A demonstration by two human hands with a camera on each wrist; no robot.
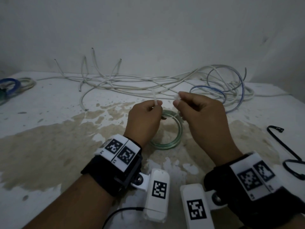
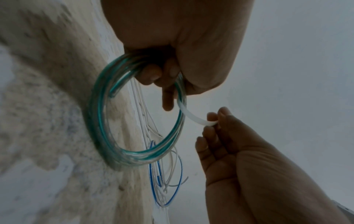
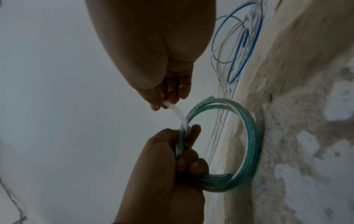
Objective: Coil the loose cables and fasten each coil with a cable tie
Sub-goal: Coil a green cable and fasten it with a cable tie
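Observation:
A coil of clear green-tinted cable [image 1: 176,138] hangs just above the stained table, mostly hidden behind my hands in the head view. My left hand [image 1: 156,104] grips the coil [image 2: 134,154] in its curled fingers, and one end of a white cable tie [image 1: 154,97] sticks up from that fist. The tie [image 2: 193,116] runs from the coil across to my right hand [image 1: 178,100], which pinches its other end between thumb and fingertips. In the right wrist view the tie [image 3: 177,113] bends down from my right hand [image 3: 164,103] onto the coil [image 3: 249,136].
Loose white cables [image 1: 132,85] sprawl along the back of the table [image 1: 49,146], with blue-striped ones [image 1: 231,90] at the right. Finished coils [image 1: 13,86] lie at the far left. A black hooked wire [image 1: 287,149] lies at the right edge. A wall stands close behind.

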